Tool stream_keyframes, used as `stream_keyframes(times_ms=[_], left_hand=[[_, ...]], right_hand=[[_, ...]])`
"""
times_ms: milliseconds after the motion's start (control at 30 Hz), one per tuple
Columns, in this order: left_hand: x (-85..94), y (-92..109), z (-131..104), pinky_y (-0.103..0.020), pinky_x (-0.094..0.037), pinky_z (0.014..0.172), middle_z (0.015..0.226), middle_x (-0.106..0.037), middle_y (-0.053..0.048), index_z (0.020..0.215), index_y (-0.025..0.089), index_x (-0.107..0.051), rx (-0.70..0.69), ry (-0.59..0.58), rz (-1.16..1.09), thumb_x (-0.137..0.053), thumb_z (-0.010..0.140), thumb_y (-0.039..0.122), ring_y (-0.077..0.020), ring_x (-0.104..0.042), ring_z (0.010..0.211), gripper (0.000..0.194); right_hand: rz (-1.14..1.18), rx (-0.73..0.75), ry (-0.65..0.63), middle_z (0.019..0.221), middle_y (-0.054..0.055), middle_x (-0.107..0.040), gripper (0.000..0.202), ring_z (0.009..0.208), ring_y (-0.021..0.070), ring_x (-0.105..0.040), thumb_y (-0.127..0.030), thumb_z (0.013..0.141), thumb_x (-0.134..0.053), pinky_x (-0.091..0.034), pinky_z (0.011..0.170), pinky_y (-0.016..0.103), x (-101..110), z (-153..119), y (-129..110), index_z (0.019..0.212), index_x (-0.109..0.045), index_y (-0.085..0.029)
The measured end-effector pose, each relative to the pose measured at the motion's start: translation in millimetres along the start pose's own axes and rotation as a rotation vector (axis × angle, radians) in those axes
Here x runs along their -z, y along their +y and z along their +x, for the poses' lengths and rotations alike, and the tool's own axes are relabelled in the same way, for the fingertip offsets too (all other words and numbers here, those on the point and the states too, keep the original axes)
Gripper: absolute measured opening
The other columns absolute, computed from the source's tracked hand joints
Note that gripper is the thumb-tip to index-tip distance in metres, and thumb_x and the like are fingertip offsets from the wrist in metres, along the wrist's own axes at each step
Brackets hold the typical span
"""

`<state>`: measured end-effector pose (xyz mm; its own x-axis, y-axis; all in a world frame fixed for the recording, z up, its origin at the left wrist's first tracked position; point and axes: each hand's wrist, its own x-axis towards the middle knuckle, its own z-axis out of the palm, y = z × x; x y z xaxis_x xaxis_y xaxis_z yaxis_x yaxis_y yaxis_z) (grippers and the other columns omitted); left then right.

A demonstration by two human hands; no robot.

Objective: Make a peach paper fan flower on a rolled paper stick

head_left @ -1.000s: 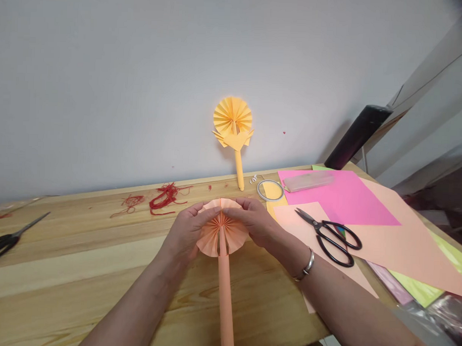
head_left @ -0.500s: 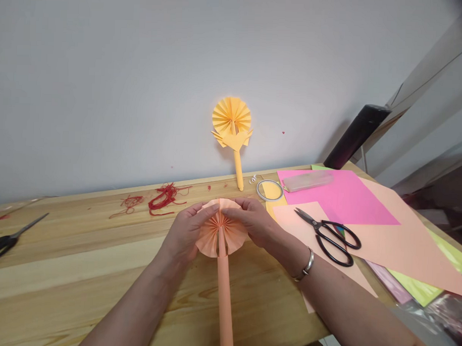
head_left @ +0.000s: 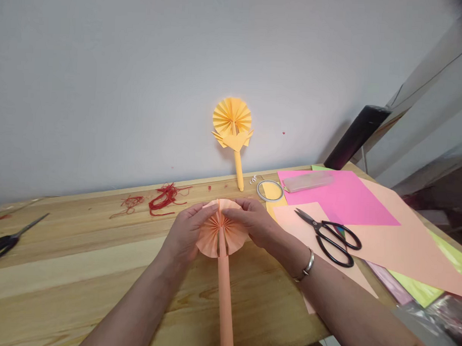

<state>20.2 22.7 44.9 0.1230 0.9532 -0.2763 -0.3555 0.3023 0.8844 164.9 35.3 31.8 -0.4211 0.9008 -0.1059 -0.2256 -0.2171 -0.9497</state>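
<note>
I'm looking down the middle of the frame, and there it is, just below centre: a round, pleated peach paper fan (head_left: pixel 234 245) on a long rolled peach paper tube (head_left: pixel 225 299) that runs off the bottom edge. The left hand (head_left: pixel 185 226) pinches the disc at its upper left, thumb on the pleats; the right hand (head_left: pixel 257 221) grips the upper right, the two thumbs almost meeting at the top fold. The fingers behind the paper I can't make out.

It should be very light, I reckon, springy across the folds and easy to crease or tear. The rim near that top fold looks a good place to hold, gently; the tube seems stiffer but could crush under a hard squeeze.

Room to move? On my left, bare wooden table (head_left: pixel 79 268) stretches towards the black-handled scissors (head_left: pixel 12 239) at the far left. Right is tighter: a second pair of black-handled scissors (head_left: pixel 317 225) lies on a peach paper sheet (head_left: pixel 293 223) beside the right forearm. The table's near edge shows at lower right, and the grey wall (head_left: pixel 105 88) closes off the back.
</note>
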Motion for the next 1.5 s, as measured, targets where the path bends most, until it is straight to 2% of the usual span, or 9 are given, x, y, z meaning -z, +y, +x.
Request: stream_keyframes(times_ms=[333,500,767,1100,1367,1500], left_hand=[[0.0,1.1,-0.8,-0.028,-0.048,0.054,0.064,-0.067,-0.005,0.082,0.009,-0.067,0.016,0.024,0.04,-0.074,0.061,0.025,-0.02,-0.064,0.061,0.027],[4.9,1.4,-0.8,-0.03,-0.049,0.059,0.069,-0.069,-0.004,0.09,0.012,-0.064,-0.005,0.019,0.104,-0.075,0.06,0.023,-0.0193,-0.065,0.061,0.034],[8.2,3.4,-2.4,-0.035,-0.05,0.064,0.078,-0.069,-0.007,0.101,0.014,-0.059,0.013,-0.009,0.187,-0.074,0.06,0.021,-0.0231,-0.066,0.068,0.044],[6.6,2.3,-1.9,-0.034,-0.05,0.062,0.076,-0.069,-0.006,0.099,0.014,-0.057,0.019,0.003,0.166,-0.075,0.057,0.02,-0.0225,-0.066,0.066,0.046],[5.4,-0.1,-3.3,-0.032,-0.05,0.06,0.075,-0.069,-0.004,0.097,0.014,-0.057,0.007,0.054,0.106,-0.073,0.057,0.017,-0.0207,-0.065,0.064,0.044],[4.9,-0.3,-4.6,-0.031,-0.049,0.059,0.074,-0.069,-0.003,0.096,0.015,-0.057,0.013,0.025,0.078,-0.072,0.056,0.014,-0.0209,-0.066,0.065,0.043]], right_hand=[[-0.011,-0.009,0.014,0.079,0.003,-0.065,0.015,0.074,0.0163,-0.06,-0.027,0.073,-0.062,-0.044,0.066,0.025,-0.6,-1.6,-2.6,0.08,-0.068,-0.015],[-0.014,-0.027,0.009,0.08,0.004,-0.065,0.018,0.074,0.0165,-0.06,-0.028,0.074,-0.062,-0.045,0.066,0.026,-0.7,-3.2,-3.7,0.083,-0.068,-0.014],[-0.005,-0.048,0.012,0.077,0.004,-0.064,0.016,0.07,0.0146,-0.059,-0.027,0.074,-0.062,-0.045,0.063,0.025,-0.5,-2.9,-3.1,0.081,-0.067,-0.013],[-0.119,-0.05,-0.001,0.082,0.006,-0.065,0.022,0.075,0.0184,-0.061,-0.028,0.073,-0.061,-0.046,0.066,0.027,0.1,-3.7,-3.3,0.087,-0.067,-0.012],[-0.103,-0.054,0.008,0.08,0.005,-0.065,0.021,0.072,0.0168,-0.06,-0.028,0.071,-0.062,-0.045,0.064,0.026,0.2,-5.9,-5.9,0.085,-0.068,-0.012],[-0.084,-0.056,0.027,0.079,0.005,-0.065,0.021,0.069,0.0156,-0.059,-0.027,0.07,-0.063,-0.045,0.062,0.025,0.1,-6.0,-5.7,0.084,-0.068,-0.013]])
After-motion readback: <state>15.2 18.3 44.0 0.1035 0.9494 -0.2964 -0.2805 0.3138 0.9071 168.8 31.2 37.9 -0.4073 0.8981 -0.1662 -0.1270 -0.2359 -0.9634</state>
